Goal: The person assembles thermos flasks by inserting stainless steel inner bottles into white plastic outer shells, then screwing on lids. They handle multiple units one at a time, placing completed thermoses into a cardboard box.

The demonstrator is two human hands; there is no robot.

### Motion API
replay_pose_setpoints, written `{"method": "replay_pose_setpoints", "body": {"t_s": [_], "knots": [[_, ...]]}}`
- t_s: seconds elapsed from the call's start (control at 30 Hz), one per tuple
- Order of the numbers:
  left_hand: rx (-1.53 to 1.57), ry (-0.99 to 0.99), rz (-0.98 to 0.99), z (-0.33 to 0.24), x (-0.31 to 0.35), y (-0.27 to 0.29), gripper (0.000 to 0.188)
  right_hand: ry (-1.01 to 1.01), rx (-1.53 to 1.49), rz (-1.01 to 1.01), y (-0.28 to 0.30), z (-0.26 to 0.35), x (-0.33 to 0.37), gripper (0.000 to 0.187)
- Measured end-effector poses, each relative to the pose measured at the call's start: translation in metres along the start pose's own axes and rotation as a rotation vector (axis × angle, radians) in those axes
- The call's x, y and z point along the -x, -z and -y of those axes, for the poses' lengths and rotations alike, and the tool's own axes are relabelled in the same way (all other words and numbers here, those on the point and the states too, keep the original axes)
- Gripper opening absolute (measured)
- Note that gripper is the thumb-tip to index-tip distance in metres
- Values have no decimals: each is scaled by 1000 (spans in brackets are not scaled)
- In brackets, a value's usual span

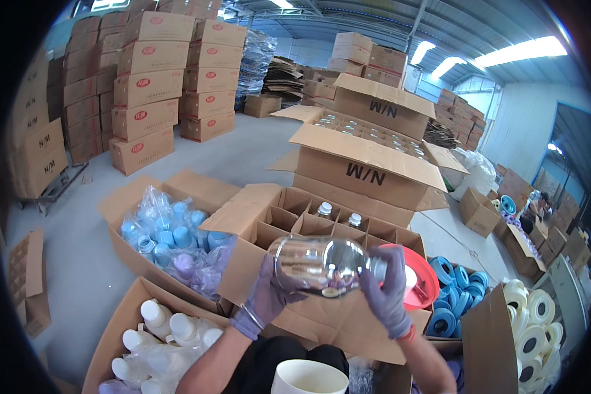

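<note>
A clear bottle [312, 266] lies sideways across both gloved hands, its neck pointing right. My left hand [272, 295] is wrapped round the bottle's base end from below. At the other end, my right hand [385, 292] grips the neck, and its fingers partly hide it. Below and behind the bottle stands an open cardboard carton [241, 270] with divider cells. Two bottles with pale tops [324, 209] show upright in its cells. Beside my right hand sits a round red plastic piece [429, 279] with a white part in it. A cream tub [308, 377] is at my lap.
At left are a box of bagged blue and purple plastic parts [171, 230] and white jugs [154, 315]. Blue rings [458, 295] and cream rings [532, 328] fill boxes at right. Ahead stands a larger open carton [358, 177] of bottles. Stacked cartons [144, 92] rise behind.
</note>
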State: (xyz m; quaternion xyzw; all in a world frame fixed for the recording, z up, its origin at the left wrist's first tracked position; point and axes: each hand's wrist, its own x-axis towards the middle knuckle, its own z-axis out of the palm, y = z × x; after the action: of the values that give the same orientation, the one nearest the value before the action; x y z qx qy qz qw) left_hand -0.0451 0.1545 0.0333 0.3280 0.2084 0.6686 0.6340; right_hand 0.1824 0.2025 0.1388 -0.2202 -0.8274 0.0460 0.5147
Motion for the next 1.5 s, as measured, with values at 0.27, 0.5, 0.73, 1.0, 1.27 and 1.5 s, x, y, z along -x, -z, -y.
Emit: {"method": "replay_pose_setpoints", "body": {"t_s": [0.27,0.5,0.73,1.0,1.27,1.5], "knots": [[-645,-244,-99,-34,40,-21,70,-153,-281,119,12,38,155,37],[-1169,114,213,-35,134,-30,84,-531,-372,305,56,126,266,43],[-1645,108,-60,14,325,59,88,-169,-684,292,13,165,323,83],[-1285,96,28,12,272,39,90,-20,-836,386,-12,141,130,87],[-1437,-232,87,12,215,-14,88,-64,-567,218,1,146,90,86],[-1383,-214,71,-3,211,-30,68,-236,-481,116,8,150,96,78]]}}
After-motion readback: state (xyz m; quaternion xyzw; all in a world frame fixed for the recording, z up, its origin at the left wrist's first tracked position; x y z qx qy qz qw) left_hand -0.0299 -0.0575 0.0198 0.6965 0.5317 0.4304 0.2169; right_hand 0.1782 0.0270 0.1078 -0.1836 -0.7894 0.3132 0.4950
